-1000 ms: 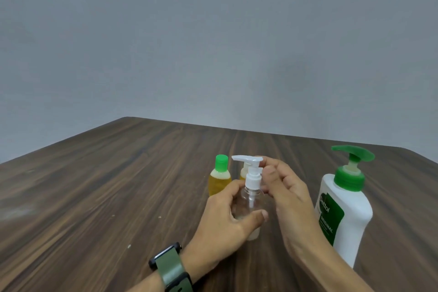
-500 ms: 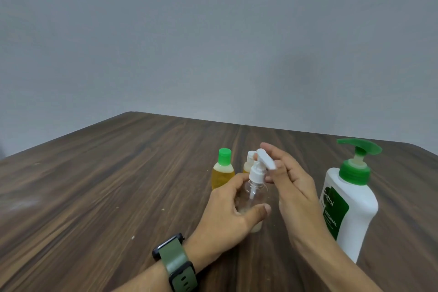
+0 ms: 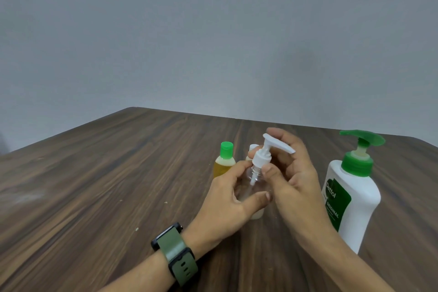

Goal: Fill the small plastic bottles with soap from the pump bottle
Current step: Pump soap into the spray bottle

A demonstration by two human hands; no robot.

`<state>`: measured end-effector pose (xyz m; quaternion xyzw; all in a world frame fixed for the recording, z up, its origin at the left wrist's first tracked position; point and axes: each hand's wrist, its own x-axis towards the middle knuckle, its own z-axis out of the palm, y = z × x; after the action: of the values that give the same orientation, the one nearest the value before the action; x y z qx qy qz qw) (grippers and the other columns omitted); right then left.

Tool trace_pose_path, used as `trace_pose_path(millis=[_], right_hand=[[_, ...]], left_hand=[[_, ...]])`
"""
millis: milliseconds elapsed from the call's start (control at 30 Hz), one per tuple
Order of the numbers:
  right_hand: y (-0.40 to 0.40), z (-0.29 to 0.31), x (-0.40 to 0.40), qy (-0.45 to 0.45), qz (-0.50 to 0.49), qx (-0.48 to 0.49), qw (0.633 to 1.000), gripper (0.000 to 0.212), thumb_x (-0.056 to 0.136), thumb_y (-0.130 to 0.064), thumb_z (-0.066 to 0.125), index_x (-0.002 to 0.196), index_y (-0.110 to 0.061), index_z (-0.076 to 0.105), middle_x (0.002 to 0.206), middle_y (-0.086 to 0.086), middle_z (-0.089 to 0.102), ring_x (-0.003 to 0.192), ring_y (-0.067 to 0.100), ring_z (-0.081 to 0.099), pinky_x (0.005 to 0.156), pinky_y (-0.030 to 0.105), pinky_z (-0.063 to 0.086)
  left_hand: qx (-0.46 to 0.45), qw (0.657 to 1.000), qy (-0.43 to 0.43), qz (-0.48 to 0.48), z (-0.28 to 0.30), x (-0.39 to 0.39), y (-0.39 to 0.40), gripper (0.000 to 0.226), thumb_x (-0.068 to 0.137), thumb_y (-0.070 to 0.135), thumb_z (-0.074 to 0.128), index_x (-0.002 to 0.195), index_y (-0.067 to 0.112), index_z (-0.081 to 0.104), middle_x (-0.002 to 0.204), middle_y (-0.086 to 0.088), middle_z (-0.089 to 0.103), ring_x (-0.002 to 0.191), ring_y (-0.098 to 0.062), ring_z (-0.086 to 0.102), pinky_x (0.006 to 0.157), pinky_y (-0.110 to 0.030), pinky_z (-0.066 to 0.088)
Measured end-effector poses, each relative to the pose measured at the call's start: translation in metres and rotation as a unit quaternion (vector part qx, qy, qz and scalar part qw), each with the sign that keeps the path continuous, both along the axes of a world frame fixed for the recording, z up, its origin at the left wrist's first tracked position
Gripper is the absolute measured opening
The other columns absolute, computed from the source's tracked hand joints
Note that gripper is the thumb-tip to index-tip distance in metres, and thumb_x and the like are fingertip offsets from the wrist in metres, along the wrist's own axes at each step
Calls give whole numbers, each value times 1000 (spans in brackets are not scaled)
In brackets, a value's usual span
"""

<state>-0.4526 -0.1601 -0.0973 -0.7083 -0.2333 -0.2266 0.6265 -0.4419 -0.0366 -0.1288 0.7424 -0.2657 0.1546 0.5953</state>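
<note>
A small clear plastic bottle [image 3: 253,188] stands on the wooden table [image 3: 99,173], and my left hand [image 3: 233,201] is wrapped around its body. My right hand [image 3: 290,173] pinches its white pump top [image 3: 263,156] at the collar, with the nozzle pointing right over my fingers. The big white pump bottle [image 3: 350,199] with a green pump head and green label stands upright just right of my right hand. Behind the clear bottle is a small bottle of yellow liquid [image 3: 224,161] with a green cap, and another small bottle [image 3: 251,150] is mostly hidden.
A green-strapped watch [image 3: 176,253] sits on my left wrist. A grey wall rises behind the table's far edge. A few pale crumbs [image 3: 136,229] lie on the wood left of my hands.
The white pump top has turned in my right fingers: its nozzle pointed left a second ago and now points right. My left hand has kept its hold on the clear bottle.
</note>
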Motion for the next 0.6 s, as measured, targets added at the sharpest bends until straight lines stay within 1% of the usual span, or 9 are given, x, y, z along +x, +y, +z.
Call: trace_pose_path(millis=[67,133,200,300,333,400,467,533,600], right_hand=[[-2,5,0,-1,29,38,999,51,88,4,49,112,-40,51,100,-4,72,98,6,67,74,21,55],[-3,10,0,8,64,75,995,45,89,7,45,111,-31,53,93,0,73,91,8,69,66,15,54],[-3,13,1,16,83,108,991,44,89,10,42,107,-29,55,88,0,73,87,9,69,65,15,54],[-4,21,6,17,89,161,983,41,88,9,44,104,-26,59,81,-4,72,79,15,69,69,23,57],[-4,26,7,15,91,174,980,37,88,7,46,104,-23,60,80,-4,71,74,16,68,68,25,58],[-5,40,10,2,84,179,980,32,89,6,46,103,-19,60,80,-3,67,66,16,67,67,30,59],[-5,56,12,-26,72,159,984,31,91,5,44,104,-19,58,84,-1,66,63,15,68,65,34,60],[-5,69,12,-55,66,147,985,30,93,3,43,105,-20,57,89,1,64,64,15,67,63,34,60],[-5,72,13,-61,61,151,985,30,93,3,42,105,-20,56,91,2,63,64,15,67,61,33,59]], left_hand=[[4,1000,11,-12,-1,0,1,55,72,39,69,122,23,54,108,7,66,101,-9,62,87,-28,51],[11,999,22,-21,-2,-1,2,62,70,46,66,125,22,51,110,7,64,103,-9,61,89,-27,50],[6,999,28,-20,-3,-1,3,60,69,46,67,123,25,52,108,6,64,102,-10,61,89,-27,49],[-7,998,49,-25,-7,2,5,54,69,41,69,119,26,55,103,2,64,100,-16,61,93,-37,49],[-7,998,54,-26,-8,3,6,54,68,40,69,118,25,56,102,3,64,100,-16,61,93,-37,49],[-10,998,58,-19,-10,5,6,54,66,40,68,116,24,57,100,5,64,98,-14,61,91,-34,48],[-25,998,63,-8,-11,6,7,53,63,41,68,113,25,59,98,6,65,96,-13,62,88,-29,48],[-36,997,65,-2,-12,6,8,53,61,42,68,112,27,59,96,8,66,94,-8,62,83,-23,48],[-45,997,61,1,-11,5,7,51,61,39,69,110,27,59,91,13,66,88,-1,62,76,-16,46]])
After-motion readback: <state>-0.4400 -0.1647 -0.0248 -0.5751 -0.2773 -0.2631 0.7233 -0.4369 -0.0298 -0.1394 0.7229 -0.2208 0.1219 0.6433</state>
